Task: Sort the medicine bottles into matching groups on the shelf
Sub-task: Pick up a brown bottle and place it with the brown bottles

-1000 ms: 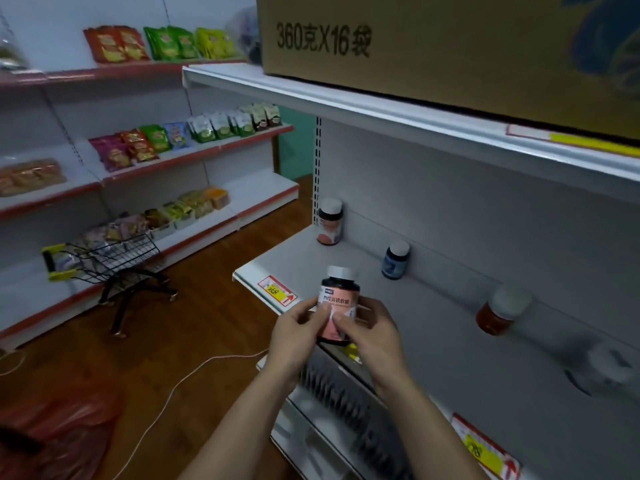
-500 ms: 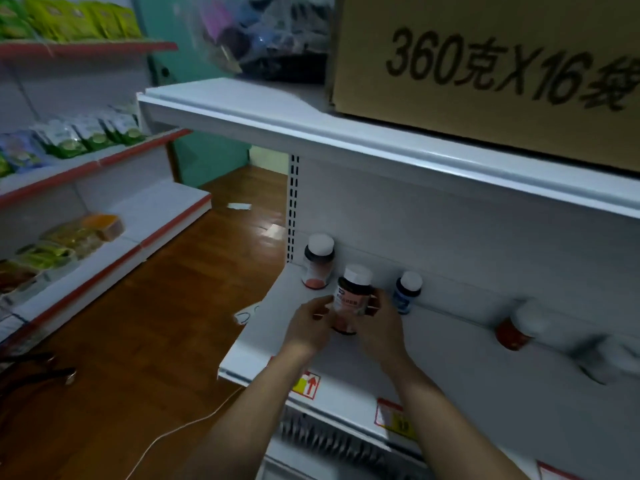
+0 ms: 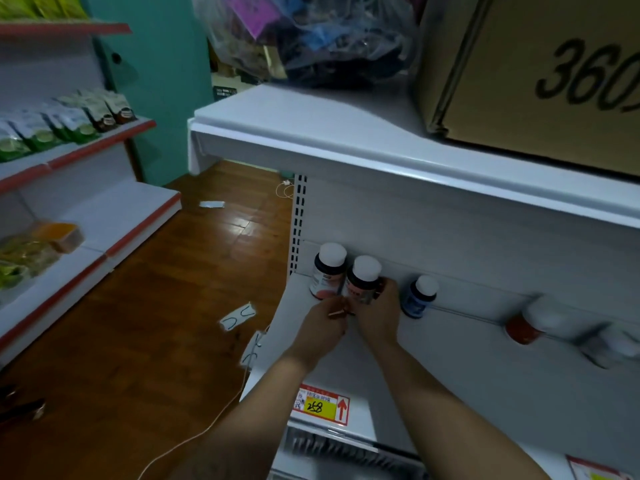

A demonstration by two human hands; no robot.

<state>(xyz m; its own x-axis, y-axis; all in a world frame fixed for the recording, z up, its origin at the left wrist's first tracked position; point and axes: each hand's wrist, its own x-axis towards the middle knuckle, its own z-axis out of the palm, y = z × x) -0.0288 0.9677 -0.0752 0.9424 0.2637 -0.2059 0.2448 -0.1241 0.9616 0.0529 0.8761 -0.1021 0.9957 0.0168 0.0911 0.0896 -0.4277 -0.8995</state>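
Dark bottle [image 3: 363, 279], white cap, pink-toned label: upright on the grey shelf [image 3: 450, 368], at the back near its left end. It stands just beside a matching white-capped bottle [image 3: 325, 273] on its left, and the two look to be touching at the shoulder.

Right hand [image 3: 378, 315]: fingers curled round the right side of the dark bottle, gripping it. Left hand [image 3: 323, 326]: fingertips bunched at the bottle's lower front, and it seems to pinch the base, though the fingers overlap there and the contact is hard to read. Both forearms reach in from the bottom of the view.

To the right along the back wall: a small blue bottle [image 3: 417, 296], upright, apart from the right hand. Further right, well apart, an orange-red bottle [image 3: 526, 325], motion-blurred.

Front edge of the shelf: a yellow and red price tag [image 3: 320, 404] marked 258.

Upper shelf [image 3: 311, 133]: a cardboard box [image 3: 536, 84] printed with 360, and a clear plastic bag [image 3: 311, 32] of dark items to its left.

Left of the unit: wooden floor [image 3: 166, 289] with a white cable [image 3: 194, 441] trailing across it; beyond that, side shelving with snack packets [image 3: 52, 128].
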